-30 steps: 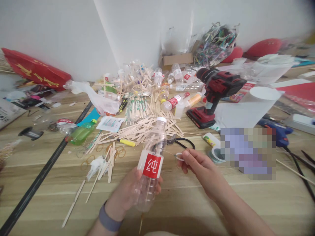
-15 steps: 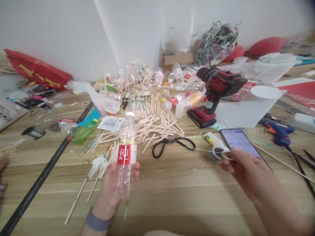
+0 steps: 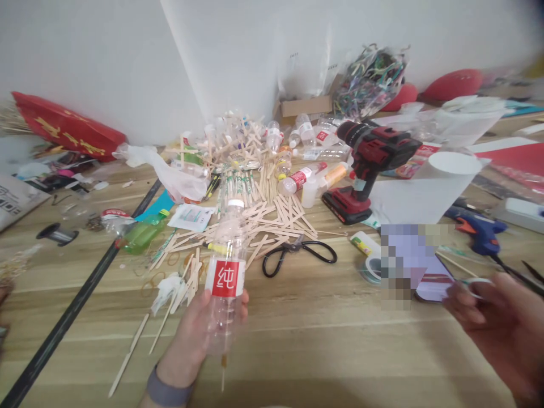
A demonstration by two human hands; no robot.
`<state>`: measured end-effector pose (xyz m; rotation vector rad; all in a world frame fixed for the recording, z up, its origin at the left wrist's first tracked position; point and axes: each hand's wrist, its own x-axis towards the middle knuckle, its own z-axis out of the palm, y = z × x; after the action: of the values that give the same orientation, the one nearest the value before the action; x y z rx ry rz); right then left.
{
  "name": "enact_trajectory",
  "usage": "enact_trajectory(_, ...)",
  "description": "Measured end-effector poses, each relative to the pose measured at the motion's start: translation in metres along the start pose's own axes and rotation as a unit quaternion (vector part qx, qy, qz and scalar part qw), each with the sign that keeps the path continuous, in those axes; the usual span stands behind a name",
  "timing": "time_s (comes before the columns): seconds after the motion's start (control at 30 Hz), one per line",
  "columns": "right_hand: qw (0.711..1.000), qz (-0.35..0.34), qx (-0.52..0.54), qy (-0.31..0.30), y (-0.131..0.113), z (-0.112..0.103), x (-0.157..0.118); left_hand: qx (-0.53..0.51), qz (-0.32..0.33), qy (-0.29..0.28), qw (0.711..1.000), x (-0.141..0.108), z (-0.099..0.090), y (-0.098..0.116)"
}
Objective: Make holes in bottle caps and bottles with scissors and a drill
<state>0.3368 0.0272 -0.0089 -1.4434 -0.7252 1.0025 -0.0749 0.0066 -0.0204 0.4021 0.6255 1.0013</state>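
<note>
1. Holding the clear bottle (image 3: 227, 277) cap-up over the surface (image 3: 323, 340) with curled left hand (image 3: 191, 334); pinching a white ring (image 3: 481, 283) with blurred right hand (image 3: 488, 320).
2. Could dent the bottle by squeezing too hard, or bend the thin stick (image 3: 223, 379) below its base by bumping it.
3. Might knock the phone (image 3: 433, 286) by swinging low.
4. Since a second ago, drawn the ring from beside the bottle to well apart.

My bottle (image 3: 225, 306) is clear, its label (image 3: 225, 278) red and white. My wristband (image 3: 166, 390) is greyish blue.
</note>
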Motion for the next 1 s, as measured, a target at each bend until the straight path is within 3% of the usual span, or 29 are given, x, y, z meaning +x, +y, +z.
enact_trajectory(0.1, 0.998, 0.041, 0.034, 0.015, -0.008, 0.033, -0.016, 0.023, -0.006, 0.004, 1.000, 0.003, 0.005, -0.006)
enact_trajectory(0.23, 0.998, 0.029, 0.010, -0.059, -0.006, 0.061, -0.029, 0.035, -0.018, -0.007, 0.999, 0.008, 0.008, -0.013)
enact_trajectory(0.37, 0.989, 0.017, -0.005, -0.150, 0.004, 0.076, -0.034, 0.044, -0.014, -0.027, 0.999, 0.013, 0.013, -0.020)
enact_trajectory(0.53, 0.970, -0.001, -0.013, -0.243, 0.003, 0.101, -0.042, 0.064, -0.019, -0.013, 0.998, 0.016, 0.026, -0.024)
enact_trajectory(0.83, 0.951, 0.003, -0.038, -0.308, -0.005, 0.137, -0.050, 0.106, -0.043, 0.020, 0.993, 0.019, 0.037, -0.030)
enact_trajectory(1.0, 0.940, -0.006, -0.041, -0.338, -0.003, 0.145, -0.049, 0.104, -0.066, -0.018, 0.992, 0.023, 0.043, -0.031)
